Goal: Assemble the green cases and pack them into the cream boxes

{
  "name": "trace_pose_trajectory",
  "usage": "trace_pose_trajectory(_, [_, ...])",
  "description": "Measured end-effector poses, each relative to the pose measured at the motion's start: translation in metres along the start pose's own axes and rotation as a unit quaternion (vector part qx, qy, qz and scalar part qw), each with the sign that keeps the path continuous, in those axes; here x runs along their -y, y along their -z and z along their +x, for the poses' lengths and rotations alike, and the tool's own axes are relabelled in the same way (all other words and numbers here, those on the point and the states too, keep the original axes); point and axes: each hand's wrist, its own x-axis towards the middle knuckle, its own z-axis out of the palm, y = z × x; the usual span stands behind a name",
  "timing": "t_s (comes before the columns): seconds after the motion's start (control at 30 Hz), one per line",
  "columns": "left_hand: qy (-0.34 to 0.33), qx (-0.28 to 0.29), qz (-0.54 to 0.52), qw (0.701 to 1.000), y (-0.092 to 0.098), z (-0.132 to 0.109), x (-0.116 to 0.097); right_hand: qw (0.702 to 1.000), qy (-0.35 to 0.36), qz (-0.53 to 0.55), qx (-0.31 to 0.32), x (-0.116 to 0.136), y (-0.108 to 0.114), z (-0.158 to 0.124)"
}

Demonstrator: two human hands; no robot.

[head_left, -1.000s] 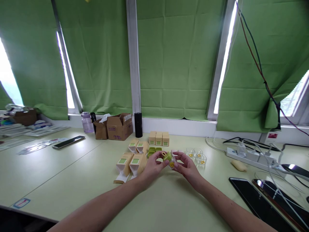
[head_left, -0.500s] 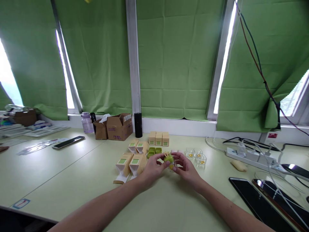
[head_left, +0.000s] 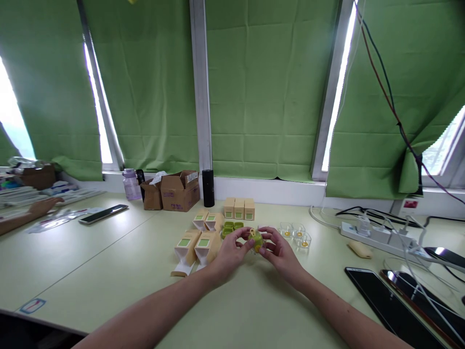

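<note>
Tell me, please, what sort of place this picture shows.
Probably a shared office or small workroom: a long table carries small cardboard boxes and a white power strip with plugs in it; another person's hand is at the far left.

Bare forearms (head_left: 156,308), bare hands (head_left: 233,253)
</note>
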Motion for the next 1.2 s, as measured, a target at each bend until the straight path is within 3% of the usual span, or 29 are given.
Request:
trace_pose_trajectory(0.3, [-0.011,0.029,0.007,0.999,0.0,-0.007,-0.012,0.999,0.018,0.018,-0.02,-0.001,-0.001,0.0])
trace_pose_trajectory(0.9, [-0.03,-0.004,0.053,0.998,-0.003,-0.006,-0.006,0.999,0.033,0.018,-0.037,-0.004,0.003,0.003])
trace_pose_trajectory(1.07, [-0.033,-0.018,0.051,0.998,-0.002,-0.005,-0.006,0.997,0.007,0.07,-0.041,0.002,-0.003,0.001])
trace_pose_trajectory(1.2, [-0.048,-0.018,0.031,0.998,-0.001,-0.004,-0.005,0.982,-0.036,0.177,-0.05,0.0,-0.003,0.002])
